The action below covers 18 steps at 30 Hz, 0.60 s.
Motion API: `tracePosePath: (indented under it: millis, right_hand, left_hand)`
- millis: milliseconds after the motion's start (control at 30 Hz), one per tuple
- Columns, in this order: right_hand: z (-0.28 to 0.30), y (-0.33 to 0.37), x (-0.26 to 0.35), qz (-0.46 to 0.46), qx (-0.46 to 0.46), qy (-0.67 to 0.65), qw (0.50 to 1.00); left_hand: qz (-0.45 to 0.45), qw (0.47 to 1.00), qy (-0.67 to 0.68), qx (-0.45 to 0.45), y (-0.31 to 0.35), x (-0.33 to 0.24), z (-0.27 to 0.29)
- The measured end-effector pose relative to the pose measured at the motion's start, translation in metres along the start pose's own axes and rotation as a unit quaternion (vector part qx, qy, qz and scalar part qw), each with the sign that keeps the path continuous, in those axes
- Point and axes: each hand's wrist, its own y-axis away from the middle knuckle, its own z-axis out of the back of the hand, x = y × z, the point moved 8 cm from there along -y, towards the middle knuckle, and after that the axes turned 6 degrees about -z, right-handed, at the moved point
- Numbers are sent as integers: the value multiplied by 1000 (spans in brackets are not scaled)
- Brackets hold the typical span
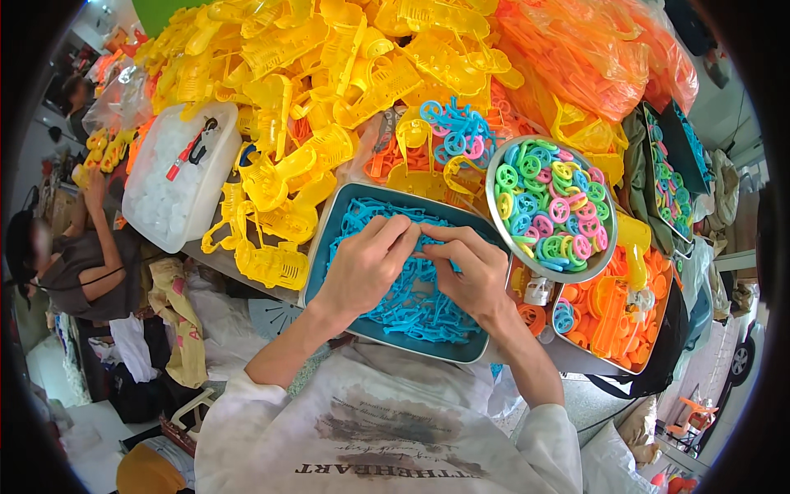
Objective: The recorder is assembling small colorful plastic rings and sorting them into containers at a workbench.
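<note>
Both of my hands meet above a dark teal tray (411, 349) with a pale rim, filled with a tangle of thin blue plastic parts (424, 309). My left hand (366, 262) has its thumb and fingers pinched together. Fingertip to fingertip with it, my right hand (469, 267) is also closed in a pinch. Whatever is between the fingers is too small and covered to make out. To the right of the tray, a round metal bowl (492, 206) holds small plastic wheels (551, 202) in pink, green, blue and yellow.
Yellow plastic parts (321, 66) are heaped across the back and left. Orange bags (584, 58) lie back right, above a tray of orange parts (609, 321). At left stands a translucent box (148, 226) with a red-and-black tool (191, 152). Beyond it another person (90, 263) is working.
</note>
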Motion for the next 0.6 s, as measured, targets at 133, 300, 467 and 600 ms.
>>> tracePosePath:
  millis: [133,300,467,600]
  right_hand:
    - [2,-1,-3,-10,-9,-20,1000]
    - [-1,-10,-11,-179,-24,-180,967]
    - [-12,-1,-33,-234,42,-167,957]
    - [-13,-3,-35,-228,46,-137,963]
  left_hand:
    - [-7,1000,9,-23,-1,0,-1]
    - [-17,999,20,-41,2,14,4]
    - [-14,993,112,-26,7,13,4]
    - [272,944,180,-57,46,55,6]
